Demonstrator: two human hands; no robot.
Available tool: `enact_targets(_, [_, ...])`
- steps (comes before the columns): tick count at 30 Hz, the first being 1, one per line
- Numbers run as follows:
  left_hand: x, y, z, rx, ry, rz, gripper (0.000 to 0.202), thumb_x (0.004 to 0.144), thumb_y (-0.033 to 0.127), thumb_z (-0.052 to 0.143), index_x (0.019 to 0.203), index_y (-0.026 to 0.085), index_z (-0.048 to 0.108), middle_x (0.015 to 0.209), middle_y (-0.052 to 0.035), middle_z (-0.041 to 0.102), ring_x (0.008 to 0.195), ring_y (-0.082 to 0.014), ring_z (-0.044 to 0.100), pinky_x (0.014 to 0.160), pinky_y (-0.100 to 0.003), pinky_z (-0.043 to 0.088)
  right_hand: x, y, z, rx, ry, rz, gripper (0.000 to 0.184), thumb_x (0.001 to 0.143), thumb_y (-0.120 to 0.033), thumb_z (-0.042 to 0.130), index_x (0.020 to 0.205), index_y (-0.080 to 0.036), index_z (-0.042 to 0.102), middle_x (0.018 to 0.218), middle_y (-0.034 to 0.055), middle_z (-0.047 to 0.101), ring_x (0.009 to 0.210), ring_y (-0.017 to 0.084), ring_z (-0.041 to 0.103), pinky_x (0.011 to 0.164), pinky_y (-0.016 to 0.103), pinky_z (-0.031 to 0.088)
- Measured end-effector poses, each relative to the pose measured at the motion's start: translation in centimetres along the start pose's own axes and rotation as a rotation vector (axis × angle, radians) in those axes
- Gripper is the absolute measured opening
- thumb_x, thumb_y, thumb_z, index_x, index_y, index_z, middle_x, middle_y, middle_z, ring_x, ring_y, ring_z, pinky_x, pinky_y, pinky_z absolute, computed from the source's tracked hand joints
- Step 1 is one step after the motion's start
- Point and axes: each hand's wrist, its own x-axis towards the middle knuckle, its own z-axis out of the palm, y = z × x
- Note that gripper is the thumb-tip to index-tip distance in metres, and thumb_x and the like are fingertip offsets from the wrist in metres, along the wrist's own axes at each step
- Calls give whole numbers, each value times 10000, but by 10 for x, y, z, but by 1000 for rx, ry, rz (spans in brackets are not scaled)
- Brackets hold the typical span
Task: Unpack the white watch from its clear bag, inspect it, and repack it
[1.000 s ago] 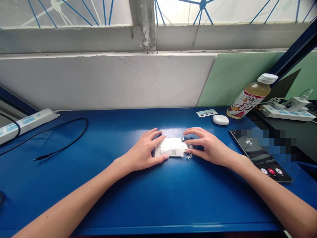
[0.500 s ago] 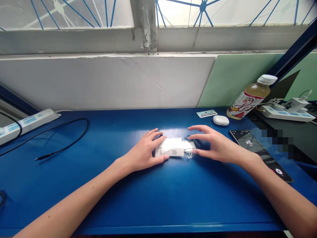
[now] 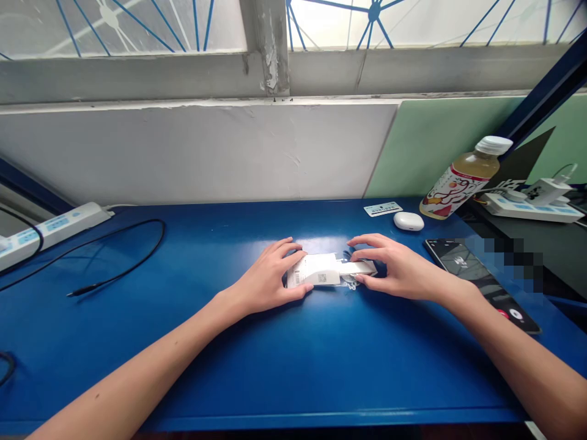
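Observation:
On the blue table lies a small white packet (image 3: 323, 269) with a printed code and clear plastic at its right end. My left hand (image 3: 275, 275) is closed on the packet's left end, thumb along the near edge and fingers over the far edge. A flat white strip (image 3: 355, 267) sticks out of the right end. The thumb and fingers of my right hand (image 3: 383, 266) are curled around that strip's outer end. Below the strip, a small whitish item in the plastic is too small to make out.
At the right lie a phone (image 3: 481, 281), a white earbud case (image 3: 408, 221) and a printed card (image 3: 383, 209). A drink bottle (image 3: 463, 180) leans behind them. A black cable (image 3: 137, 263) and a power strip (image 3: 55, 229) are at the left.
The white strip now reaches farther right out of the packet. My right hand's fingers have closed in around its end. My left hand has stayed in place.

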Motion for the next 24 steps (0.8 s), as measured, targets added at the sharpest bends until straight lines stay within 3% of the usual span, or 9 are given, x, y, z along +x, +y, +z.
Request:
enact_targets(5, [0,0,1,-10,5,6,537,859,487,661,1311,207,581,1401,-129,551,1420,-367,356,1128,-523,367,1,-4,12,42,8,7,316,882,-372,640,1166,-240,677,1383,132,562,1206,311,596,964,456,535])
enact_targets(10, [2,3,-1,4,17,47,485,832,450,693,1229,181,621,1299,-121,631,1375,-348,428,1137,-497,352,3,-7,19,72,-18,-17,278,969,-338,512,1181,-225,652,1388,129,570,1175,283,623,957,434,545])
enact_targets(14, [3,3,-3,26,45,69,426,811,425,702,1155,179,646,1219,-110,673,1315,-338,496,1130,-498,346,2,-1,7,25,27,-25,295,995,-317,455,1205,-214,635,1255,122,666,1129,283,641,953,442,537])
enact_targets(18, [2,2,-5,31,57,74,405,807,412,700,1133,177,648,1199,-110,679,1270,-327,529,1104,-487,376,0,6,-11,0,154,4,304,998,-311,445,1196,-212,652,1202,109,694,1083,283,655,896,418,548])
enact_targets(24, [1,2,-1,24,60,51,530,810,404,688,1243,110,606,1304,-164,620,1315,-345,486,1095,-482,408,-4,13,-29,-13,351,48,306,987,-316,479,1204,-240,681,1179,98,715,1085,288,665,926,453,531])
